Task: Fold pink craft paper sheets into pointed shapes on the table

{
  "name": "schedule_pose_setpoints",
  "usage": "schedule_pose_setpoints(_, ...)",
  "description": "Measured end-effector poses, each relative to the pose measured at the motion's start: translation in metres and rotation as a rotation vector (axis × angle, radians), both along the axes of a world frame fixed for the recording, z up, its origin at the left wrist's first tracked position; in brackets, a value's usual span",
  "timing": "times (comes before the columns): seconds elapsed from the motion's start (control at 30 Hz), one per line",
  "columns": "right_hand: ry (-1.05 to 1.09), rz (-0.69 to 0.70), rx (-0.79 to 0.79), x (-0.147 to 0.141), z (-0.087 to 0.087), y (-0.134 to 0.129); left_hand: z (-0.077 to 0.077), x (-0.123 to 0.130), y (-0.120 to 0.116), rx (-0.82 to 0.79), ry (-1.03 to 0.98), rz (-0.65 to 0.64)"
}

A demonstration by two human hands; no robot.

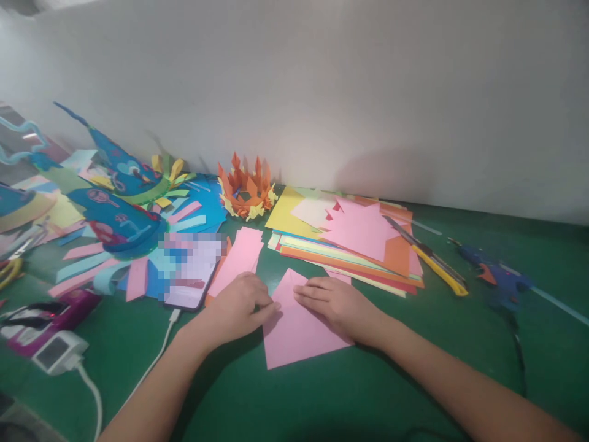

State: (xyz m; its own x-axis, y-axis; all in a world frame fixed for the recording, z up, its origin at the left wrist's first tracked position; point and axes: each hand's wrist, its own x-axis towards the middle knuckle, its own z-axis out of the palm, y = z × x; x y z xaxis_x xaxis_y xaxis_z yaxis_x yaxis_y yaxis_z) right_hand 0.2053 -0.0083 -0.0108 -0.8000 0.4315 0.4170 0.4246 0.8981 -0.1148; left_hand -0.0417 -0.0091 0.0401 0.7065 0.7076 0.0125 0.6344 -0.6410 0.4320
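Observation:
A folded pink sheet of paper [294,336] lies on the green table in front of me, one corner pointing away. My left hand [242,307] is at its left edge, fingers curled and thumb tip pinching at the paper. From the right, my right hand [343,307] rests on the sheet with its fingers stretched out flat and close together; its thumb is hidden. Just beyond my left hand lie pink paper strips [242,248]. Part of another pink piece [339,276] shows behind my right hand.
Behind sits a stack of coloured paper [350,264] with a yellow utility knife [435,261] on it. An orange paper crown [246,190], a phone on a cable [193,270] and blue cone hats [124,224] stand left. A blue glue gun [499,276] lies right; scissors [13,264] far left.

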Motion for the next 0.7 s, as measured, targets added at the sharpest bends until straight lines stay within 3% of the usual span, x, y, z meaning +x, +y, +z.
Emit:
schedule_pose_setpoints(0.33, 0.017, 0.013, -0.011, -0.009, 0.009, -0.011, 0.005, -0.003, -0.003, 0.002, -0.021, -0.135)
schedule_pose_setpoints(0.53, 0.01, -0.036, 0.026, -0.012, 0.007, -0.013, 0.005, 0.0, 0.004, 0.022, 0.004, -0.032)
schedule_pose_setpoints(0.7, 0.011, -0.054, 0.036, -0.013, 0.004, -0.014, 0.003, -0.005, 0.006, -0.008, 0.057, -0.044)
